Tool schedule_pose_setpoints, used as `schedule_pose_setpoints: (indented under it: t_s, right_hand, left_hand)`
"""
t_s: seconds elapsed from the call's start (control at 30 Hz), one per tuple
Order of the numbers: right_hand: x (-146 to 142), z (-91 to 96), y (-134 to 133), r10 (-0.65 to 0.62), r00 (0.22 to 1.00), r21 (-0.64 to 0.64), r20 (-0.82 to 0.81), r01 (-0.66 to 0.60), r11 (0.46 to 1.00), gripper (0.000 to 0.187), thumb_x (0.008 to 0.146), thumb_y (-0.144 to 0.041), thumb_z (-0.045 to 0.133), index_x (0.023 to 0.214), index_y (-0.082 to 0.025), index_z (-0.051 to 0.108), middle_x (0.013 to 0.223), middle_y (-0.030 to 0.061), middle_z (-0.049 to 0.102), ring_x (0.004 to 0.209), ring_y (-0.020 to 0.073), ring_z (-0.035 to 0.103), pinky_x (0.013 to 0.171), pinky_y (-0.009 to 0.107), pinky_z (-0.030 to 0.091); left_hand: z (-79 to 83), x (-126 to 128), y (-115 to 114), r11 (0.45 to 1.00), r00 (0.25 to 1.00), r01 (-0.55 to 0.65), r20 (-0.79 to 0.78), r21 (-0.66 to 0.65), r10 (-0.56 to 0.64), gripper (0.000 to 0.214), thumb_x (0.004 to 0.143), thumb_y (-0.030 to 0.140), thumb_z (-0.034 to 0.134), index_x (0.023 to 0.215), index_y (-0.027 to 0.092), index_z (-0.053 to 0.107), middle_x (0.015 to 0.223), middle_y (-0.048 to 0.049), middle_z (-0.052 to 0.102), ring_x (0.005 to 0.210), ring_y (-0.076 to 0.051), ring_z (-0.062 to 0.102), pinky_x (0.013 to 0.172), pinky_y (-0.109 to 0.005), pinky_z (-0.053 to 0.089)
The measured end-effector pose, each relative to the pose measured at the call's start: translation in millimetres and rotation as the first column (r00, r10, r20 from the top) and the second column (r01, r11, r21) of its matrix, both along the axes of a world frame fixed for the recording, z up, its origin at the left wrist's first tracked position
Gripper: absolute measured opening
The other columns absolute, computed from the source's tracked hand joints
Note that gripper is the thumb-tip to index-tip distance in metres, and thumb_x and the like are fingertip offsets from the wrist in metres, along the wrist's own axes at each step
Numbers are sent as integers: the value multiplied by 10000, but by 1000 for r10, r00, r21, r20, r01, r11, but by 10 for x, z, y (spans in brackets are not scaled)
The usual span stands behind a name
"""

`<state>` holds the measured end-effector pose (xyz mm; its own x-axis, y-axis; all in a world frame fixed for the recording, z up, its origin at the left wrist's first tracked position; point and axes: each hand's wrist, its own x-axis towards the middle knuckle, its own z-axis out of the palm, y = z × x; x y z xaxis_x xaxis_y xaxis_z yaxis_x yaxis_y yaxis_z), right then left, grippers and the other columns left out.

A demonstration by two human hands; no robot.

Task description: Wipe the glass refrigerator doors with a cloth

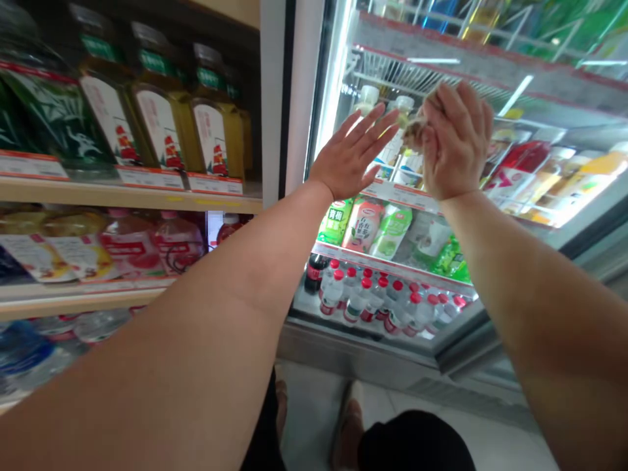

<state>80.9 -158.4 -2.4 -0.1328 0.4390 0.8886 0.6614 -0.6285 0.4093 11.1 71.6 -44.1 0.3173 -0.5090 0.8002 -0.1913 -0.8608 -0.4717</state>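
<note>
The right hand (460,140) is gripping a small crumpled brown thing (413,135), maybe a cloth, and the left hand (347,159) is hovering to its left with fingers spread, holding nothing. Both are being just before the white-capped bottles (367,98) in the fridge (343,347), so a careless sideways sweep could be tipping one, while a loose grip could be letting the brown thing fall.
</note>
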Motion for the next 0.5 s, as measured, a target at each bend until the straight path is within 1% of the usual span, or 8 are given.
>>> schedule_pose_setpoints:
  t_s: [0.07,0.13,0.17,0.27,0.33,0.4,0.47,0.5]
  right_hand:
    - [-16,-3,18,-9,999,113,-35,13,994,493,1084,-446,250,1436,-311,567,1566,-26,457,1512,216,358,1260,517,289]
    - [-37,-9,27,-25,998,147,-50,32,989,505,1082,-433,239,1451,-299,557,1575,-17,441,1527,215,332,1268,512,272]
    - [-51,-13,27,-31,998,108,-53,36,993,507,1080,-425,246,1466,-286,544,1585,-13,425,1540,215,307,1275,512,261]
    - [-93,-27,20,-26,997,-124,-77,16,992,499,1072,-416,288,1513,-289,485,1614,-20,379,1568,212,235,1298,517,216]
    - [-99,-30,20,-18,994,-158,-111,0,988,499,1071,-415,279,1529,-322,455,1622,-32,363,1571,217,225,1298,535,198]
    - [-79,-26,28,-14,991,-4,-133,13,1000,522,1071,-412,254,1546,-298,439,1626,-6,358,1566,241,235,1289,555,189]
    - [-54,-23,34,-16,991,198,-131,42,979,552,1071,-412,234,1541,-226,456,1618,44,374,1555,268,259,1280,563,194]
    - [-47,-24,34,-18,993,256,-120,49,965,559,1072,-411,229,1529,-203,474,1610,59,387,1549,273,271,1276,559,202]
  left_hand:
    - [1,-9,-9,1000,1000,7,-29,-17,-8,695,1011,288,413,1657,156,191,1704,-66,156,1586,-272,44,1319,-494,19]
    - [3,-17,-21,999,998,18,-65,-31,-20,725,994,287,429,1661,160,176,1708,-53,128,1584,-282,19,1318,-510,11]
    - [3,-20,-27,999,997,19,-72,-40,-22,730,989,286,425,1662,157,174,1708,-50,122,1582,-284,11,1317,-517,5]
    - [4,-26,-41,998,997,14,-73,-59,-19,711,992,287,385,1663,166,182,1706,-39,118,1582,-264,1,1320,-499,-12]
    - [4,-32,-45,998,997,14,-74,-63,-19,705,994,290,378,1664,178,189,1705,-32,113,1582,-252,0,1323,-479,-17]
    - [6,-39,-42,998,996,15,-84,-57,-19,704,996,293,377,1663,173,189,1705,-34,109,1582,-250,-5,1324,-476,-20]
    - [7,-43,-37,999,996,10,-84,-51,-14,688,1004,289,351,1660,150,193,1705,-46,115,1581,-244,-12,1323,-477,-22]
    - [7,-44,-34,999,997,9,-79,-41,-12,680,1011,291,337,1657,133,195,1705,-55,118,1581,-243,-15,1322,-475,-23]
